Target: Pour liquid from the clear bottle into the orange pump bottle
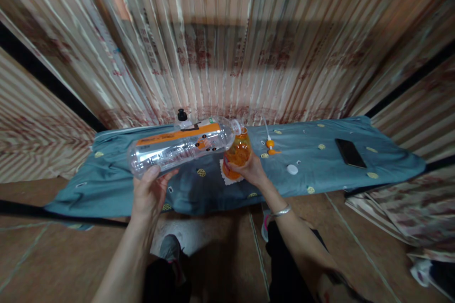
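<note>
My left hand (149,193) is closed around the lower end of a large clear plastic bottle (177,147) with an orange label. The bottle lies tilted nearly on its side, its neck pointing right. Its mouth is at the open top of an orange see-through bottle (239,154); whether the two touch, I cannot tell. My right hand (251,169) grips that orange bottle, which stands on a white scalloped-edge mat (227,177). An orange pump top (270,146) with a pale tube lies to its right. Whether liquid is flowing is too unclear to see.
A teal patterned cloth (192,199) covers the narrow table. Behind the clear bottle stands another bottle with a black cap (182,114). A round white cap (292,169) and a black phone (350,153) lie to the right. Striped curtains (213,71) hang close behind.
</note>
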A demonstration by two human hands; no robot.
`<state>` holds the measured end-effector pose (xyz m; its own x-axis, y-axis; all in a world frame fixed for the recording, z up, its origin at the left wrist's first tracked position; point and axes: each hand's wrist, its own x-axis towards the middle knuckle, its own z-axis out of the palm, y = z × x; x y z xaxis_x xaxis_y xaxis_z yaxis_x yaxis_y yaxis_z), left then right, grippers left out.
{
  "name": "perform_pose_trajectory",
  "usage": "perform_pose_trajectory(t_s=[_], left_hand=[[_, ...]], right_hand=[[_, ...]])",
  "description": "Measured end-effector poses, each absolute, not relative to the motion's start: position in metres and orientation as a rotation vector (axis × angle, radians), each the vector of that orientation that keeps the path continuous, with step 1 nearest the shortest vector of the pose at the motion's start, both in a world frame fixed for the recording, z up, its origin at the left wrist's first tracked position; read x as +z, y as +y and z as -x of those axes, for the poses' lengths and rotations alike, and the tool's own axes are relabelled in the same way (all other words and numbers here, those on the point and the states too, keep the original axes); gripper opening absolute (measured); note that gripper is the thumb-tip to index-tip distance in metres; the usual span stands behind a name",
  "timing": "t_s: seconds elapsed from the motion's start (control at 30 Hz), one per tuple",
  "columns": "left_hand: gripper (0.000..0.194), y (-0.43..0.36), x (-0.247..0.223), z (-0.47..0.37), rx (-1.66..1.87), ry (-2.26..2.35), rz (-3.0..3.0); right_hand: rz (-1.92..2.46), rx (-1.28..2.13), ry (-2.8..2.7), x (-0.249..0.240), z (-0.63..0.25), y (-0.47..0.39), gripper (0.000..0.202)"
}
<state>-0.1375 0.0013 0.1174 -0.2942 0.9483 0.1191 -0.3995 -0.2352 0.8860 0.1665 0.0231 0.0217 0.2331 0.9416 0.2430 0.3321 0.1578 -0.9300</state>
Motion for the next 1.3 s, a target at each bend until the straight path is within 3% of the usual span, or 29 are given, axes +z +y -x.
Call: perform_pose_trajectory(t_s=[0.83,1.1,1.3], left_hand=[[0.073,0.0007,0.1173,0.1362,1.715,0.963,-0.877],[0.089,0.0,0.119,0.1316,1.749,0.955,-0.867],[0.087,0.0003,0.1237,0.1328,1.727,0.981,-0.841]], right_hand=[[1.365,0.726,-1.303,0.0272,-0.1665,0.0209,0.083],[1.385,0.726,-1.288,0.0252,-0.1671,0.0212,0.082],[1.376,0.709,-1.314,0.0233,-0.1683,0.0225,0.083]])
